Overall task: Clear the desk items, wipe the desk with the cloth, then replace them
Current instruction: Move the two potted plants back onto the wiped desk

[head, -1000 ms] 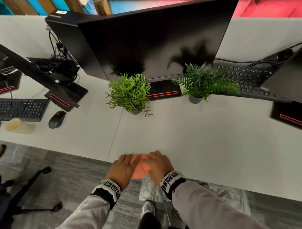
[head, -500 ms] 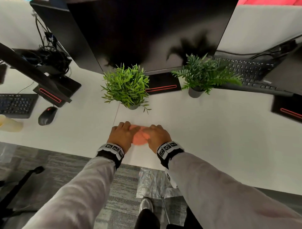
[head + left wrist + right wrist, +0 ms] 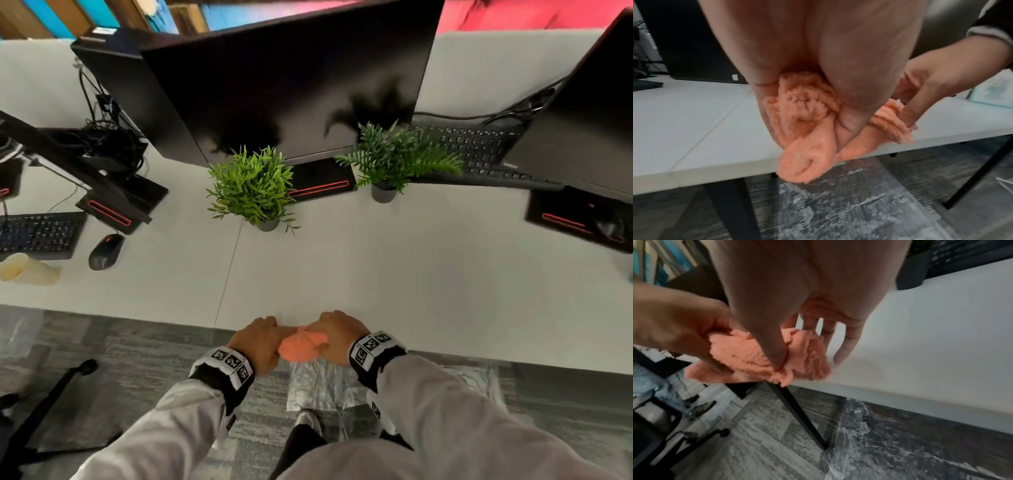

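a: where is the cloth (image 3: 302,346)?

b: bunched at the near edge of the worktop (image 3: 428,291), partly hanging past the lip over the floor.

a: and the hands?

b: left hand (image 3: 257,344) has its grip closed on the cloth's left part, a wad in the palm. right hand (image 3: 337,337) pinches the other end with thumb against fingers, its outer fingers loose over the worktop.

a: open room?

b: a wide bare stretch runs from the edge up to two plants, the left plant (image 3: 251,186) and the right plant (image 3: 394,161), which stand just before the monitor (image 3: 291,82). a seam runs from the left plant to the edge, left of the hands. mouse (image 3: 105,251) and a keyboard (image 3: 37,234) sit far left.
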